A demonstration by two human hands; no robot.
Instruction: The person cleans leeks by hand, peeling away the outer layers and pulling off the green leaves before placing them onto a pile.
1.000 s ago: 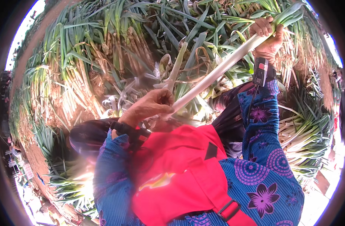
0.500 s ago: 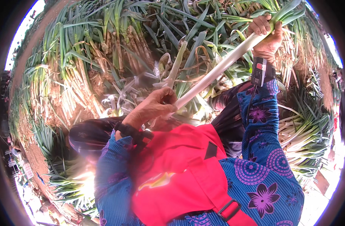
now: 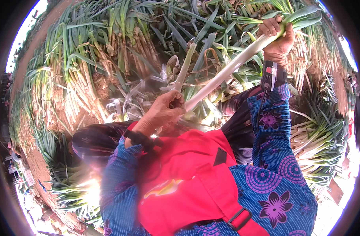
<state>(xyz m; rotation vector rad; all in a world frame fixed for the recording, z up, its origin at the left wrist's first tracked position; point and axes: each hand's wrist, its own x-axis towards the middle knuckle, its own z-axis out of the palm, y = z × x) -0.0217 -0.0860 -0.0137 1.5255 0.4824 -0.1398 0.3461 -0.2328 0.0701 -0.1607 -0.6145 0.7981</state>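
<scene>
One long leek [image 3: 227, 78] slants across the middle, its pale shaft running down to the left and its green leaves fanning out at the upper right. My right hand [image 3: 277, 41] is wrapped round it just below the leaves. At the lower end, my left hand [image 3: 164, 110] has its fingers curled in against the shaft, pinching near the root end. The fingertips and the very end of the shaft are partly hidden. Below the shaft, loose pale peelings [image 3: 138, 92] lie on the ground beyond my left hand.
Unpeeled leeks with brown roots [image 3: 77, 90] are heaped at the left, more [image 3: 317, 51] at the far right. Whiter leeks [image 3: 317, 141] lie beside my right arm, others [image 3: 75, 192] at the lower left. Loose green leaves [image 3: 188, 31] cover the ground ahead. A red apron [image 3: 180, 169] covers my lap.
My left hand has turned slightly, its fingers curled closer at the lower end. The leek's leaves have swung a little to the right and down; my right hand has stayed nearly in place.
</scene>
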